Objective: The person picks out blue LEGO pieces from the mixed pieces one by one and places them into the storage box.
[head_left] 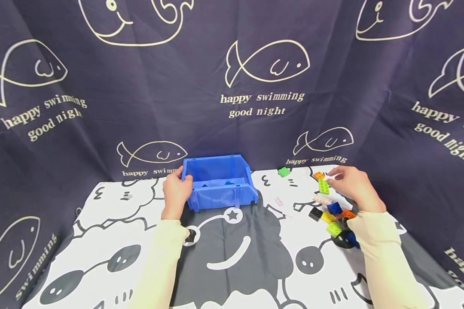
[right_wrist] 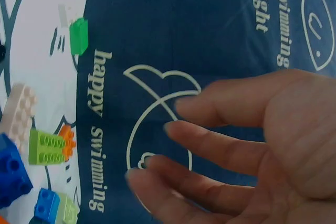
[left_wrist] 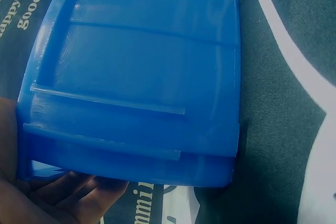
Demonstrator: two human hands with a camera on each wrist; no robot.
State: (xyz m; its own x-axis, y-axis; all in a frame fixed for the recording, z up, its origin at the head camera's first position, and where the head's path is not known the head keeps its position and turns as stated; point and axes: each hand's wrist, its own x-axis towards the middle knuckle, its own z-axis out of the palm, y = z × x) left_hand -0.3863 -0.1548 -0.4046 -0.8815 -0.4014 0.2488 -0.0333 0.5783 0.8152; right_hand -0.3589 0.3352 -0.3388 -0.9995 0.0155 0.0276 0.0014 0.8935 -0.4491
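Note:
A blue plastic bin (head_left: 222,196) stands at the back centre of the cloth, some dark blue pieces showing low inside it. My left hand (head_left: 176,193) grips the bin's left side, thumb over the rim; the left wrist view has its fingers (left_wrist: 86,195) curled at the bin's edge. On the right, my right hand (head_left: 352,184) hovers beside a lime green brick (head_left: 323,186) and a small orange brick (head_left: 319,175). Its fingers are loosely bent with nothing between them, as the right wrist view shows. A whitish brick (head_left: 322,199) lies just nearer me.
Near the right forearm lie a blue brick (head_left: 334,208), a black brick (head_left: 315,213), a yellow brick (head_left: 328,217) and several others. A green brick (head_left: 284,172) sits at the back, a pale pink brick (head_left: 279,201) right of the bin. Dark printed curtain (head_left: 201,107) rises behind.

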